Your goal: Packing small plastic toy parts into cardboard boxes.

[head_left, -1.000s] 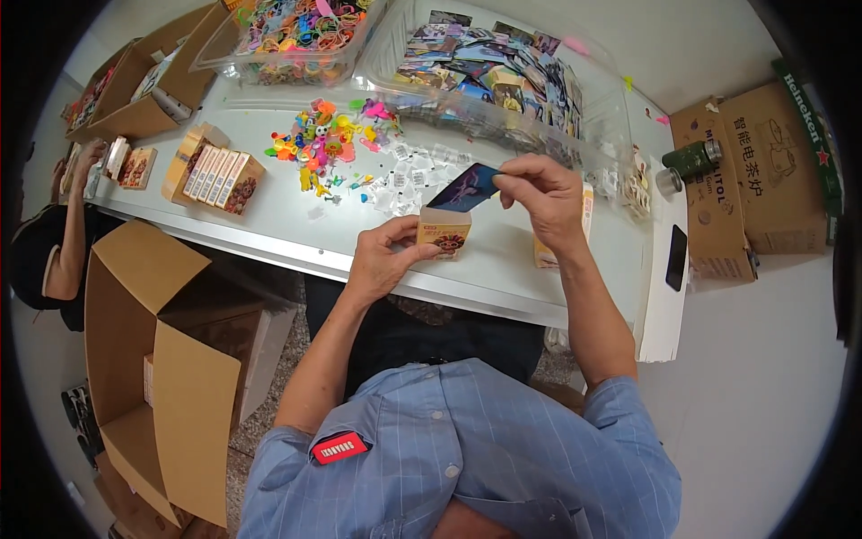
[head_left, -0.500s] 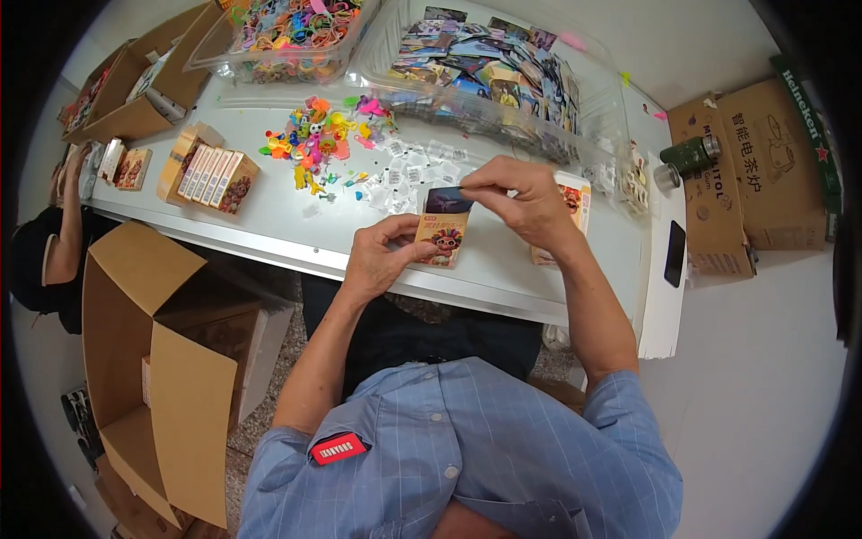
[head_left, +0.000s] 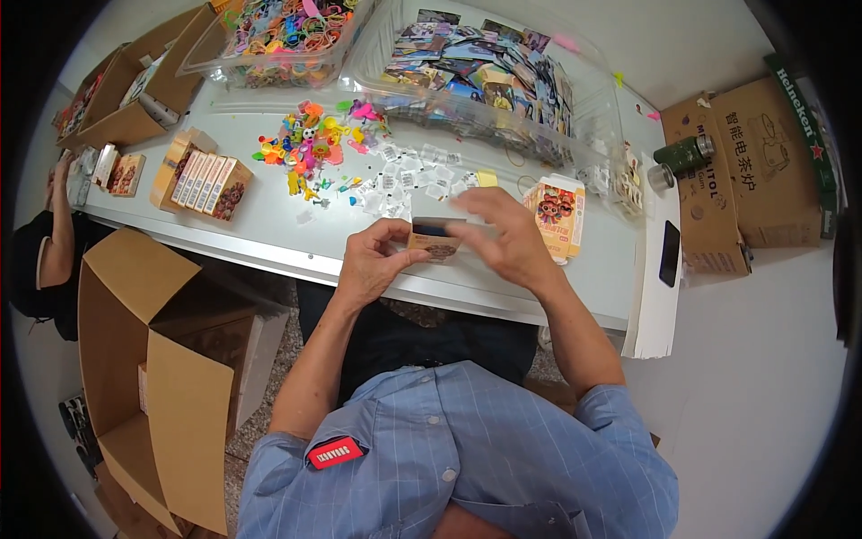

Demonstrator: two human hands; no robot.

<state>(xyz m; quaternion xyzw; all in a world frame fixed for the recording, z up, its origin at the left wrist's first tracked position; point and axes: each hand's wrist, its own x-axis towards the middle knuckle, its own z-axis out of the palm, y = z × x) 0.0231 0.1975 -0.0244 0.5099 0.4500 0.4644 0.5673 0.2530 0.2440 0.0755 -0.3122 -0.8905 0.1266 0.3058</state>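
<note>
Near the table's front edge my left hand [head_left: 371, 260] is closed on a small orange-brown carton [head_left: 434, 248], thumb in front and fingers behind. The carton is tipped, so its upper end shows. A dark strip lies at that end; whether it is a card or the dark inside, I cannot tell. Beside it on the right is my right hand [head_left: 510, 241], its fingers apart, somewhat blurred and holding nothing visible. Beyond that hand a printed carton [head_left: 555, 216] lies on the table. Small white packets [head_left: 395, 184] and a yellow piece of paper [head_left: 487, 179] lie behind.
Colourful small toys [head_left: 310, 148] are heaped at mid-table. Clear bins hold cards [head_left: 489, 67] and coloured trinkets [head_left: 287, 40]. Packed cartons [head_left: 211, 180] stand on the left. An open cardboard box [head_left: 184, 404] is beside me. Another person's arm [head_left: 61, 216] shows at far left.
My right hand has let go of the dark card, which no longer stands high out of the carton, and its fingers have spread. The carton has tipped in my left hand.
</note>
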